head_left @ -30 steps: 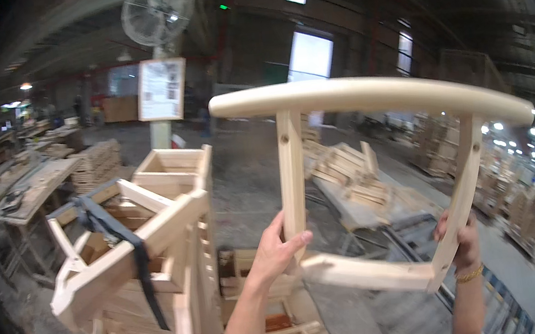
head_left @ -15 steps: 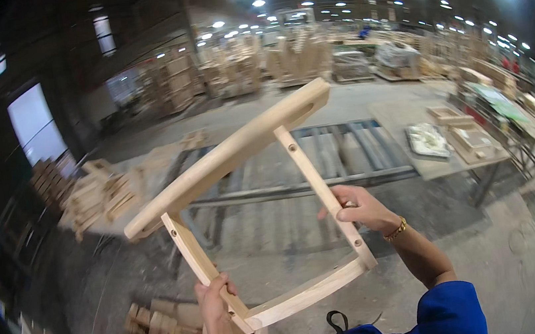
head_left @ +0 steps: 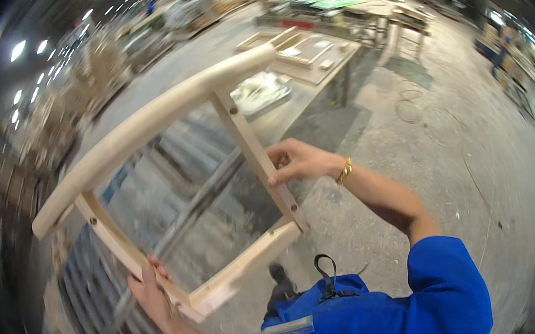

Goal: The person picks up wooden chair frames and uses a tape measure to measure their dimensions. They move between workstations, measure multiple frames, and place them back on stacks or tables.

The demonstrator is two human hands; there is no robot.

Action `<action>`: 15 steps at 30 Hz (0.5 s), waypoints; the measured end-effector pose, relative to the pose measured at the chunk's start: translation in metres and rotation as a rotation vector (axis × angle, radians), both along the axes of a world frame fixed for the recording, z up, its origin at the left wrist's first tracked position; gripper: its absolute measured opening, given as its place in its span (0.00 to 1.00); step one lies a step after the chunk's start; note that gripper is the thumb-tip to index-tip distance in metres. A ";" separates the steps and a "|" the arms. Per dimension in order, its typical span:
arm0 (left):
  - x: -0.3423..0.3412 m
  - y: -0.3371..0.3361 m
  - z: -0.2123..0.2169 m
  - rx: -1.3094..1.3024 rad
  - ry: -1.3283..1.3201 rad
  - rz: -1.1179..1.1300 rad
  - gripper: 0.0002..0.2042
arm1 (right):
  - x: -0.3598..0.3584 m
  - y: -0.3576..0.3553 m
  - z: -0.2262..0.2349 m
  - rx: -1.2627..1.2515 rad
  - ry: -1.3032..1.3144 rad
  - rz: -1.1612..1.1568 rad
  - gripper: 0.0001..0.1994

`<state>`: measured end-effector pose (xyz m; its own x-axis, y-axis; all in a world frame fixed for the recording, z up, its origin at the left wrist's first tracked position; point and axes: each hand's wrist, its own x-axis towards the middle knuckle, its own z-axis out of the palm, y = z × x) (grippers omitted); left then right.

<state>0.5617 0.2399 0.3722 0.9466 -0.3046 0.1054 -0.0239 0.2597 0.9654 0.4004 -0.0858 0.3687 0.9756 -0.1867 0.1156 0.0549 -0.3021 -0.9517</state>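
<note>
Fingers first: my right hand (head_left: 297, 161) has its fingertips curled round the right upright of the pale wooden chair-back frame (head_left: 169, 179), thumb pressed to the near face, a gold bracelet (head_left: 345, 171) at the wrist. My left hand (head_left: 151, 295) closes round the left upright just above the bottom corner — the picture smears there, so I can't tell how the thumb sits. The frame hangs in the air before me, tilted, its curved top rail up and to the left, its bottom rail nearest my blue work jacket (head_left: 398, 304). To carry it well I'd keep both grips on the uprights, not the joints, and hold the rail level — the workbench (head_left: 308, 62) and concrete floor (head_left: 465, 143) lie beyond and below.
</note>
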 end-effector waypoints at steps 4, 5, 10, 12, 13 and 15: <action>0.051 -0.087 0.014 -0.139 0.002 -0.345 0.18 | -0.033 -0.033 -0.023 0.048 -0.060 -0.224 0.24; 0.068 -0.117 0.025 -0.042 -0.032 -0.414 0.16 | -0.036 -0.037 -0.009 0.099 -0.021 -0.312 0.23; 0.091 -0.301 -0.035 0.103 0.097 -0.973 0.07 | -0.112 -0.064 -0.067 0.255 0.044 -0.954 0.24; 0.080 -0.380 -0.053 0.221 0.018 -1.156 0.07 | -0.128 -0.080 -0.111 0.322 0.035 -1.154 0.23; 0.072 -0.422 -0.067 0.232 -0.038 -1.207 0.08 | -0.133 -0.093 -0.115 0.329 0.037 -1.190 0.21; 0.067 -0.486 -0.088 0.275 0.087 -1.189 0.10 | -0.134 -0.137 -0.116 0.367 0.024 -1.289 0.16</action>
<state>0.6289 -0.2459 0.2845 0.0642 -0.9868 -0.1484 0.1570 -0.1369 0.9781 0.2667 -0.2226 0.2530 0.0822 -0.9847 -0.1538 -0.0911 0.1463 -0.9850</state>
